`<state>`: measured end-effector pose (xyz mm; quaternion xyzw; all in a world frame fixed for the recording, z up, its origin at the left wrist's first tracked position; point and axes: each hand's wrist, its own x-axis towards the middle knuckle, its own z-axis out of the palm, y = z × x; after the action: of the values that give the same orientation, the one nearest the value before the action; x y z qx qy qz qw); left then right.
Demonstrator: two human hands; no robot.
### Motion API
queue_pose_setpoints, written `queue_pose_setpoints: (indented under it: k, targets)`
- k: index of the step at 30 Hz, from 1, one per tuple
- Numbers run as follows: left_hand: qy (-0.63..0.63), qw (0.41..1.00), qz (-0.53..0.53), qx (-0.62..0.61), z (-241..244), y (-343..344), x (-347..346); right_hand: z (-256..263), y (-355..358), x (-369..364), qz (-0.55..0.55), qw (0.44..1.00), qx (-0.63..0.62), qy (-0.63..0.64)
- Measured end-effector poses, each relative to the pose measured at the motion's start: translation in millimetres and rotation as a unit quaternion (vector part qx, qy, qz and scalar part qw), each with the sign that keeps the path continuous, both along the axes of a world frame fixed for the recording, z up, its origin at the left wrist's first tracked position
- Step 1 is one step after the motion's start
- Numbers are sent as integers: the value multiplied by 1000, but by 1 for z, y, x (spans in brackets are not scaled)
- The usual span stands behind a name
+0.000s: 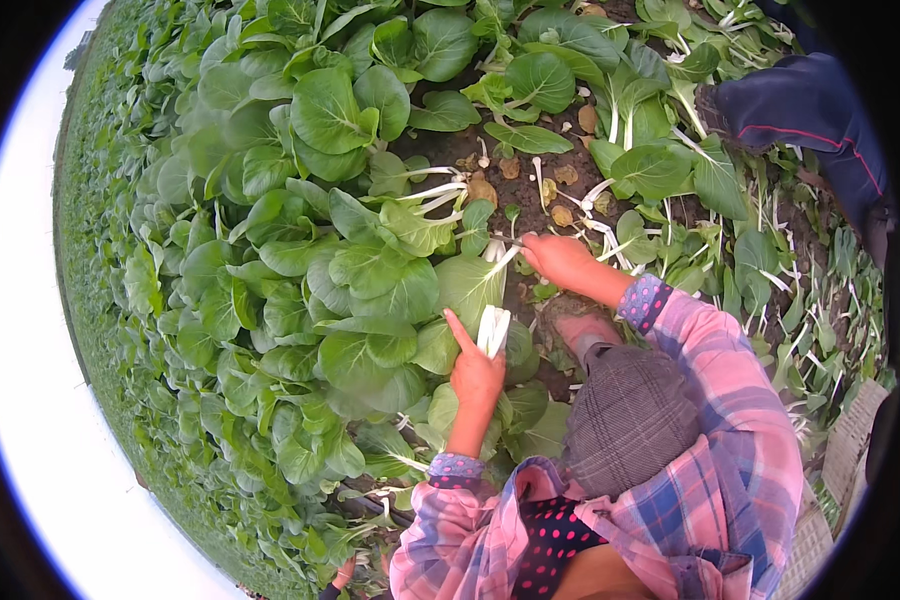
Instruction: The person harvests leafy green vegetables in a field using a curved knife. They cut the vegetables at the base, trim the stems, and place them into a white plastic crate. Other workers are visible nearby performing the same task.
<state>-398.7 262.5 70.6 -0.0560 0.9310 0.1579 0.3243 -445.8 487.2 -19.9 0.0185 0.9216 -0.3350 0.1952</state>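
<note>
My left hand point(478, 375) grips a leafy green with a thick white stalk base point(493, 330), which looks like bok choy. Its index finger points out over the leaves, and the base sticks up past the thumb side. Farther out, my right hand point(559, 260) is closed around a knife, mostly hidden in the fist; its thin dark blade point(506, 240) points left among the plants. A broad leaf with a white stem point(480, 281) lies between both hands, just below the blade. Cut white-stemmed greens point(439, 195) rest on the soil beyond the knife.
Dense standing greens point(292, 277) fill the left side. Dry leaves point(482, 189) and stalk scraps dot the soil point(521, 180). Loose cut greens point(652, 169) lie right. My bent knee point(634, 420) is close by. Another person's dark trouser leg point(802, 105) and another person's hand point(343, 574) show at the edges.
</note>
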Motion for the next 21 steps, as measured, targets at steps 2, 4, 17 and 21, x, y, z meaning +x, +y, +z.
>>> queue_pose_setpoints:
  k: [2, 4, 17, 21]
  targets:
    - [65, 996, -46, -48, -13, -18, -18, 0, -7, -23, 24, 999, 14, -17]
    - [149, 982, -89, -77, -30, -40, -32, -1, -17, -40, 42, 999, 26, -4]
    - [-11, 870, 261, 417, 52, -53, 19, 7, 54, 76, -286, 789, -473, -268]
    - [-84, 834, 274, 471, 58, -41, 39, 43, 4, 60, -295, 577, -749, -138]
